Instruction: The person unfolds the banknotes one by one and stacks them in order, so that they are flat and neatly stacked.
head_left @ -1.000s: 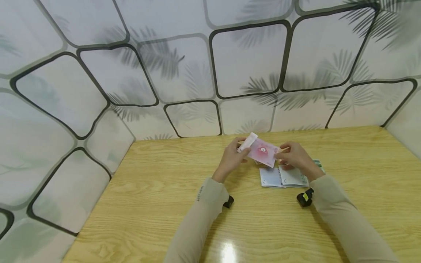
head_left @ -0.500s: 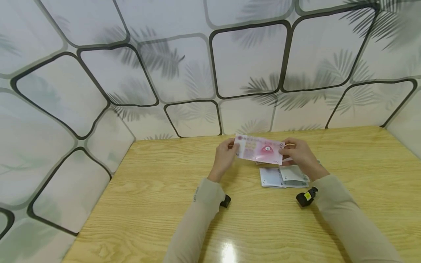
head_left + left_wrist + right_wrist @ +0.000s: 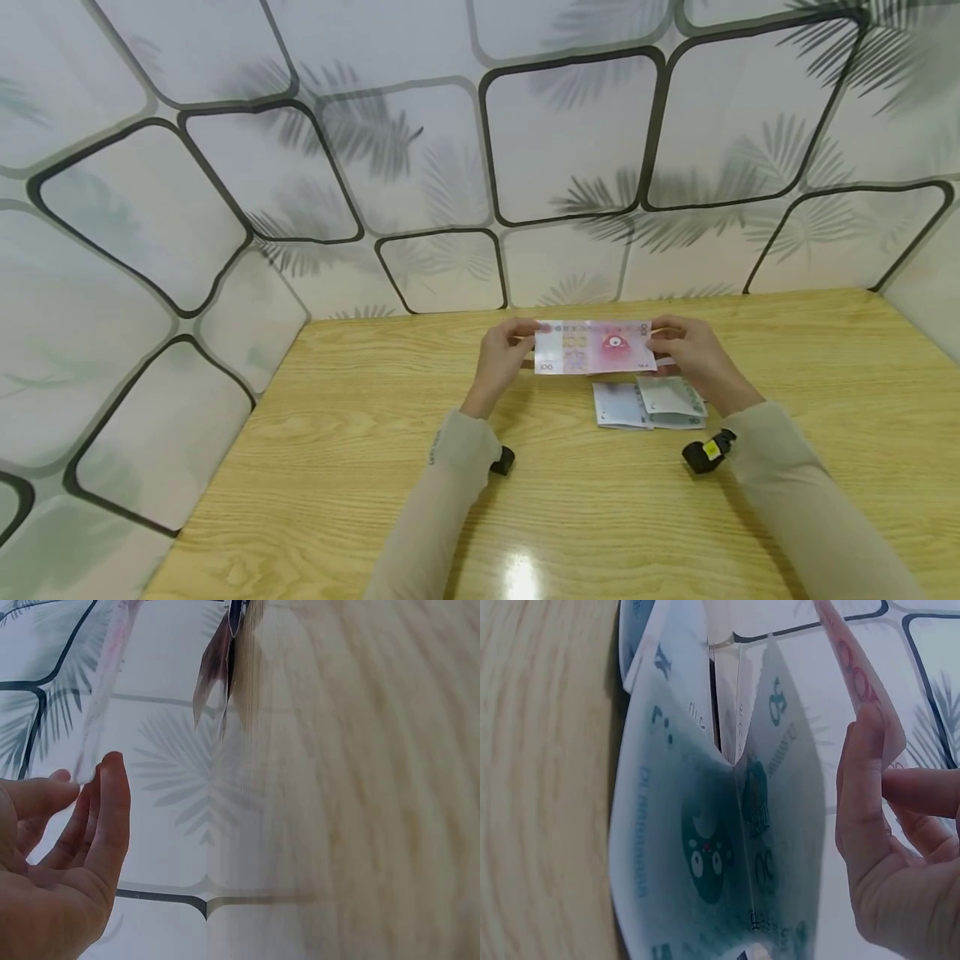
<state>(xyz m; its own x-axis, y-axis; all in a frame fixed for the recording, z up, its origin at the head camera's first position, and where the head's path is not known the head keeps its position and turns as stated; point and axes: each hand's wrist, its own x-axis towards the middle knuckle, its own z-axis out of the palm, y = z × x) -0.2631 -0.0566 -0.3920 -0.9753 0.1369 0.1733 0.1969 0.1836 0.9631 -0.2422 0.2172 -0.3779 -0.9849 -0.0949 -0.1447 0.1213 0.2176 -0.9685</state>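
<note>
A pink play banknote [image 3: 592, 347], marked 100 with a cartoon eye, is stretched flat between both hands above the table. My left hand [image 3: 498, 360] pinches its left end between thumb and fingers, as the left wrist view of the hand [image 3: 67, 847] also shows. The right hand [image 3: 693, 358] pinches the opposite end. Below the right hand stands a folded green banknote [image 3: 671, 398], marked 50, gaping open along its crease in the right wrist view. Beside it is a folded bluish banknote [image 3: 621, 406]. The raised note hides whatever lies directly behind it.
The wooden table [image 3: 337, 467] meets a patterned wall [image 3: 427, 167] behind the hands. A folded brownish paper [image 3: 214, 675] stands farther along the table in the left wrist view. Black wrist cameras hang below both sleeves.
The pink banknote, tilted with its left end folded over a second ago, has been opened out and levelled. My left hand has shifted slightly left, the right hand slightly right.
</note>
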